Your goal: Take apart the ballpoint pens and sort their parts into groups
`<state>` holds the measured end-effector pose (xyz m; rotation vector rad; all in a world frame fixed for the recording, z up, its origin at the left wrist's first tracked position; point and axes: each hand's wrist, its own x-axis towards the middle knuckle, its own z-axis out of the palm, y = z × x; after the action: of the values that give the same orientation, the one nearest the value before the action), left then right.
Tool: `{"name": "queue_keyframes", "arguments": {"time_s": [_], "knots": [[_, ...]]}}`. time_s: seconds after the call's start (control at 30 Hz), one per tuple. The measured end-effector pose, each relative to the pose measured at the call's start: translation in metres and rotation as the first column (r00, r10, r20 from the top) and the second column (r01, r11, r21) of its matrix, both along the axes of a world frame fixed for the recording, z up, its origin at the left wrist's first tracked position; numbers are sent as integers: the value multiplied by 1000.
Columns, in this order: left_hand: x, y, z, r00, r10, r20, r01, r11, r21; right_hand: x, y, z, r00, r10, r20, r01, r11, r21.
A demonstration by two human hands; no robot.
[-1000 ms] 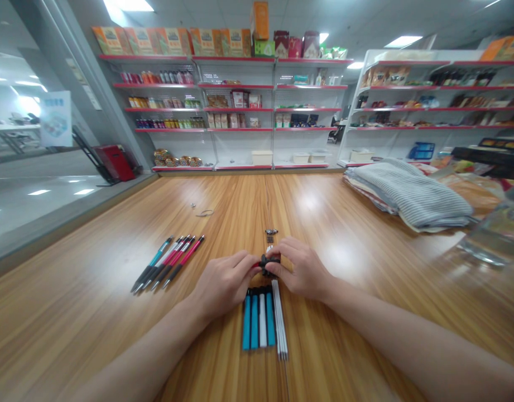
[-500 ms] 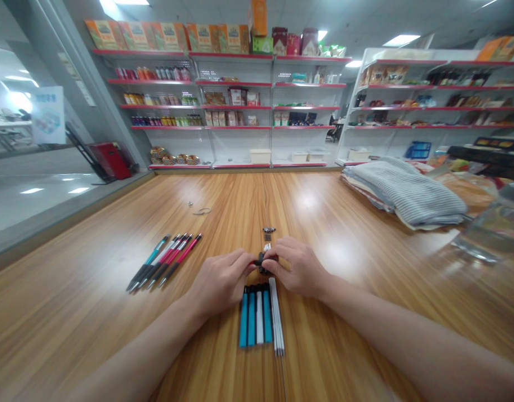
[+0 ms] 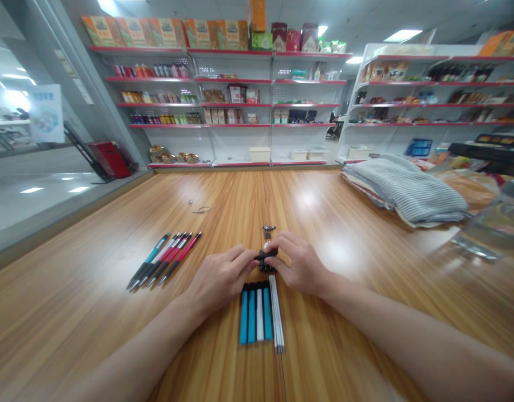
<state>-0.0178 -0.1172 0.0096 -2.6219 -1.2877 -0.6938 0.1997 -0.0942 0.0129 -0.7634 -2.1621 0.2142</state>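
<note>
My left hand (image 3: 223,273) is closed in a pinch on the left end of a short black pen part (image 3: 265,255). The fingertips of my right hand (image 3: 301,263) are closed round its other end, so the part lies nearly level between them. Just beneath it are several small black pieces (image 3: 265,267), partly covered by my fingers. Pen barrels in teal (image 3: 251,315) and white (image 3: 260,314) lie side by side below my hands. Along their right side runs a row of thin white refills (image 3: 277,318). Small metal clips (image 3: 269,228) and dark little springs or rings (image 3: 267,235) sit beyond my fingers.
Several whole pens (image 3: 164,261) in teal, white and pink lie at the left. A thin loop (image 3: 203,210) rests farther back. At the right are folded striped cloths (image 3: 407,187) and a clear container (image 3: 493,223). Stocked shelves (image 3: 235,105) stand behind the table.
My hands have shifted slightly, the right one a little up. The black pen part now shows more fully between my fingertips. Pens, barrels and refills have not moved.
</note>
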Motion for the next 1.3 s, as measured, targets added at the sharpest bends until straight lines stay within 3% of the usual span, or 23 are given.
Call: {"name": "queue_keyframes", "arguments": {"time_s": [0.57, 0.83, 1.0, 1.1, 1.3], "knots": [[1, -2, 6, 999, 34, -40, -35, 999, -16, 1, 1, -1, 989, -7, -150, -11, 993, -114], [0, -2, 6, 997, 66, -45, -68, 997, -28, 14, 16, -6, 945, -84, -316, -37, 933, -358], [0, -3, 6, 997, 70, -42, -72, 996, -43, 42, 42, -11, 990, 58, -130, -111, 885, -452], [0, -4, 6, 996, 75, -54, -78, 995, -58, 49, 47, -9, 988, 153, 30, -125, 891, -437], [0, -2, 6, 996, 77, -54, -80, 995, -60, 44, 42, -7, 984, 123, 127, -68, 926, -372]]}}
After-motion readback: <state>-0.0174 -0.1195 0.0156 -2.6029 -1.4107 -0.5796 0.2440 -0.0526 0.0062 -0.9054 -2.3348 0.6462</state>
